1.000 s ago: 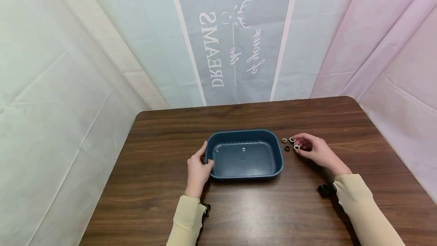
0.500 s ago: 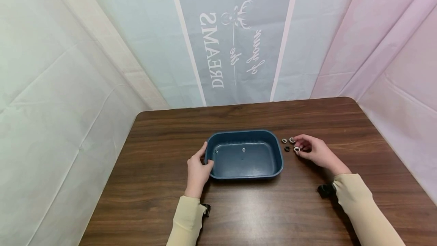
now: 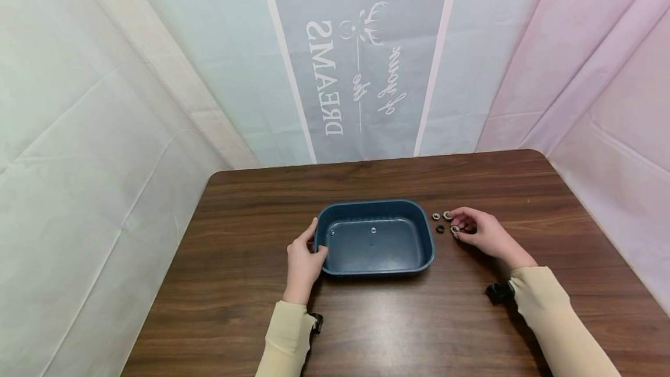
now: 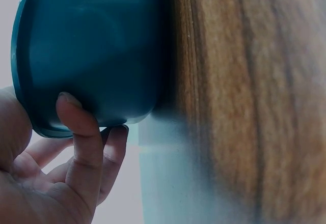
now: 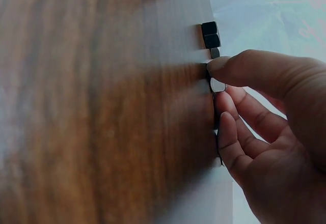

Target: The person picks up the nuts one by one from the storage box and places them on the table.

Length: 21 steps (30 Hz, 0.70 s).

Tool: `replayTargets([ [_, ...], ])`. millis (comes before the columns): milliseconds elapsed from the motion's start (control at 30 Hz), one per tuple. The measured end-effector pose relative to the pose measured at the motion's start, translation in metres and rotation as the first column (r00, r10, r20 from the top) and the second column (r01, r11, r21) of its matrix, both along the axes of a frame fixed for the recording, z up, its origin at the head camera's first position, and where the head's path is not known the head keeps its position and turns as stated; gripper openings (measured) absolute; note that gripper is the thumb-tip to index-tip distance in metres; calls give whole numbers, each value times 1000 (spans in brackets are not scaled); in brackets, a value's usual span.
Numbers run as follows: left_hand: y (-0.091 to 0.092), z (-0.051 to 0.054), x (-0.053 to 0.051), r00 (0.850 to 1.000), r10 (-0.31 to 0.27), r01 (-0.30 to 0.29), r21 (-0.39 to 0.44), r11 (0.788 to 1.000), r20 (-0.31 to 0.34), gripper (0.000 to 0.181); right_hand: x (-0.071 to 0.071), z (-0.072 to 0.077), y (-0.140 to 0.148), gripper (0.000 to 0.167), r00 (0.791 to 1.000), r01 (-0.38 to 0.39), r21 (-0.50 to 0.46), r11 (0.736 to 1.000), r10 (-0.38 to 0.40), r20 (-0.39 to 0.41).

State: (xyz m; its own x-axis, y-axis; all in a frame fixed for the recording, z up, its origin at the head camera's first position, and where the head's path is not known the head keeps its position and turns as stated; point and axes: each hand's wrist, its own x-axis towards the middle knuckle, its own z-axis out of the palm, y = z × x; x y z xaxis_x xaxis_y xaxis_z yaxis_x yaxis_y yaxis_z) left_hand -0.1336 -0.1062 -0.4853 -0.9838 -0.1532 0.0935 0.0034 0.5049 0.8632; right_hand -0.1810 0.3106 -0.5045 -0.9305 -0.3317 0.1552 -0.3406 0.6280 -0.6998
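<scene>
Left hand (image 3: 303, 259) grips a dark-blue, rectangular, round-cornered tray (image 3: 389, 253) at its 9 o'clock wall, thumb inside, fingers outside. Within lie 2 small silver ring-shaped nuts (image 3: 374, 230), 1 near centre, 1 toward 9 o'clock. Right hand (image 3: 484, 234), off the tray's 3 o'clock, pinches a thick silver metal nut (image 3: 455, 229) between thumb and fingers. Around that nut, on the dark-brown wood-grain table (image 3: 366, 330): black ring-shaped nut (image 3: 440, 228) at 9 o'clock, small pale metal nut (image 3: 436, 216) at 10, broad silver-toned nut (image 3: 447, 215) at 11, just beside the fingertips.

"DREAMS" (image 3: 325, 77), "the" (image 3: 357, 87), "of your" (image 3: 391, 81) (mirrored, sideways) on the backdrop (image 3: 366, 147)
</scene>
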Motion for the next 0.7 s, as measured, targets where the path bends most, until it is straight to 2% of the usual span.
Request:
replayTargets([
  [467, 0, 0, 0, 1000, 1, -1, 0, 1000, -1, 67, 0, 3, -4, 38, 1000, -6, 5, 1000, 6, -4],
  [700, 0, 0, -1, 1000, 2, -2, -2, 1000, -2, 67, 1, 4, -5, 38, 1000, -2, -9, 1000, 2, -30],
])
